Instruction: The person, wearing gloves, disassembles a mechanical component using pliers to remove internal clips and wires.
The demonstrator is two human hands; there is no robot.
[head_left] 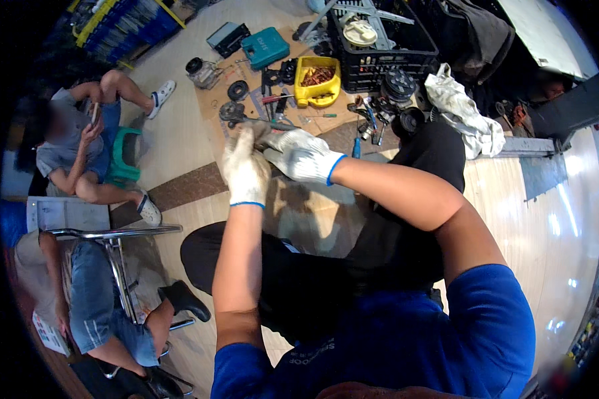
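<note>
My left hand (246, 169), in a white work glove with a blue cuff, is raised in front of me with its fingers closed. Beside it my right hand (303, 154), gloved the same way, reaches across from the right, fingers curled. Both meet at a dark grey, elongated metal piece (274, 125), partly hidden by the gloves; its kind cannot be made out. Just beyond the left fingertips a rounded grey metal part (231, 113) shows. Farther off lie a black ring (237, 90) and a red-handled screwdriver (273, 98).
A yellow cut-open jug (306, 98) holds small brownish pieces. Beyond stand a teal case (265, 48) and a black crate (386, 63). A blue-handled tool (357, 147) and a white cloth (462, 113) lie rightward. Two people sit left, one on a green stool (124, 156).
</note>
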